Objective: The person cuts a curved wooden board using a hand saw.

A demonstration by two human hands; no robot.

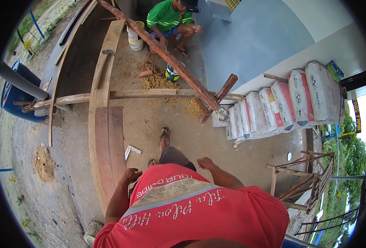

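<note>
My left hand [131, 175] hangs beside the near right edge of a reddish-brown board [110, 144], fingers loosely apart and holding nothing. Out to the right of my body, my right hand [206, 163] is held over the concrete floor, also without anything in it, its fingers partly spread. Under the reddish board runs a longer pale plank [95, 124]. A claw hammer [100, 72] lies on that plank's far part. On the floor just right of the board rests a white L-shaped square [132, 150].
A wooden beam [137, 94] crosses ahead, with a slanting reddish post [170, 60]. Bags [273, 105] are stacked along the right wall. Far ahead squats a person in green [166, 18], near a white bucket [136, 39], a paint pail [172, 74] and sawdust [154, 82]. A wooden frame [302, 177] stands right.
</note>
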